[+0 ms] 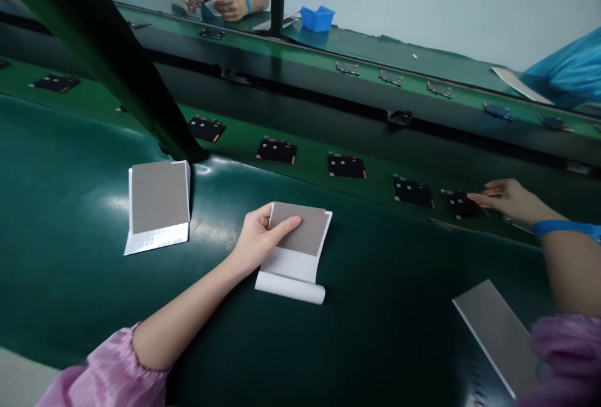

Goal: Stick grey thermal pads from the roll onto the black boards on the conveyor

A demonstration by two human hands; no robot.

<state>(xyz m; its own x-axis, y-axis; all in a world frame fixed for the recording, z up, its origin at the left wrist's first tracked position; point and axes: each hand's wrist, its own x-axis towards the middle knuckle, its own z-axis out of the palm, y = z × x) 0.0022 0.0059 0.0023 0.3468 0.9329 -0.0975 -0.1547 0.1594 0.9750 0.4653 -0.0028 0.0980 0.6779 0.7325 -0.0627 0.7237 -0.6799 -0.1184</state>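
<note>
Though flat, matte grey sheet (300, 235) (rectangular)

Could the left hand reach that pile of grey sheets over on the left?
Probably yes. Only bare green mat lies between the left hand and the pile, and nothing stands in the way. The hand is pinching a sheet, though, so it isn't free.

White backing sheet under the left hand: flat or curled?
Partly curled: the white backing sheet lies flat under the grey pad the left hand holds, but its near end is rolled up.
</note>
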